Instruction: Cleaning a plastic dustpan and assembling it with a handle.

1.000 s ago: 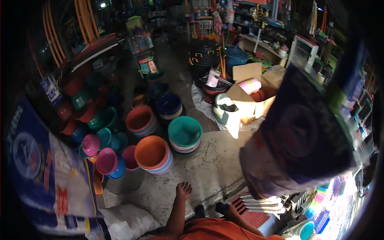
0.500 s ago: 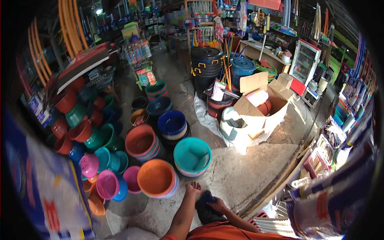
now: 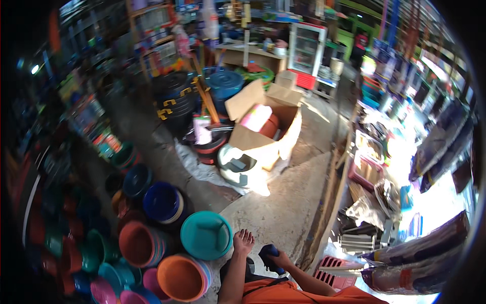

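My left hand is held out palm up with its fingers stretched, and nothing lies in it. It is just right of a stack of basins topped by a teal basin. Beside it, my right hand is closed around a dark blue, soft-looking bundle, whose kind I cannot make out. Below the left hand, an orange basin tops another stack with striped rims.
Stacked basins and pots crowd the left, with a blue basin among them. Ahead are an open cardboard box, a black lidded bin and a glass-fronted cabinet. A concrete ledge runs along the right, near a red crate.
The view has swung to the right, so the basins and box now sit farther left in it. My left hand stays open; my right still grips the dark bundle.
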`<act>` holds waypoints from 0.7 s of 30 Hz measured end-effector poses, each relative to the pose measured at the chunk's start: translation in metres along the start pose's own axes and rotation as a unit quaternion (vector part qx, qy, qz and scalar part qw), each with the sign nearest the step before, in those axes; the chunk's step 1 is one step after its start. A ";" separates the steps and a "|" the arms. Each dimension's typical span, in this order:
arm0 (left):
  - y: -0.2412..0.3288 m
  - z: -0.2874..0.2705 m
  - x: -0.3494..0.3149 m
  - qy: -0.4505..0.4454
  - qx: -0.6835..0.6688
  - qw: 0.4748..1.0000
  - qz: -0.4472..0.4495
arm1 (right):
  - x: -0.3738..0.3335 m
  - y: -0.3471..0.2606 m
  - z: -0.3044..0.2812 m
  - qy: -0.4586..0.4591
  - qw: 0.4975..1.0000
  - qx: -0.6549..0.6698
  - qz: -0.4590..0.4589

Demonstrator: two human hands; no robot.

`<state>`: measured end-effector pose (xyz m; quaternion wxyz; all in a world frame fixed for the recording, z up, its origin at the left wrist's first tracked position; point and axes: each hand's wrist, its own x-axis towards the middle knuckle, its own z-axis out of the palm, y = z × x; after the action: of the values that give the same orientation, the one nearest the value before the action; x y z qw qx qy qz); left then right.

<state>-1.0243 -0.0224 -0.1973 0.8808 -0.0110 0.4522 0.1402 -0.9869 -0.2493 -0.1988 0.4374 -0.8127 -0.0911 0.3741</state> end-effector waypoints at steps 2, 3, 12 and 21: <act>-0.013 0.036 0.014 -0.022 0.013 0.997 -0.068 | 0.005 0.003 -0.015 0.052 0.998 0.036 0.020; -0.017 0.049 0.024 -0.026 0.031 0.996 -0.080 | 0.010 0.001 -0.022 0.079 0.995 0.057 0.030; -0.011 0.173 0.116 -0.081 0.112 0.972 -0.188 | 0.053 -0.029 -0.080 0.209 0.963 0.094 0.142; -0.025 0.313 0.173 -0.205 0.401 0.876 -0.172 | 0.166 -0.107 -0.152 0.277 0.896 0.308 0.159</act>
<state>-0.6740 0.0407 -0.1532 0.8930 0.2944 0.2696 -0.2076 -0.7463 -0.2036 -0.1518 0.6083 -0.7117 0.2840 0.2071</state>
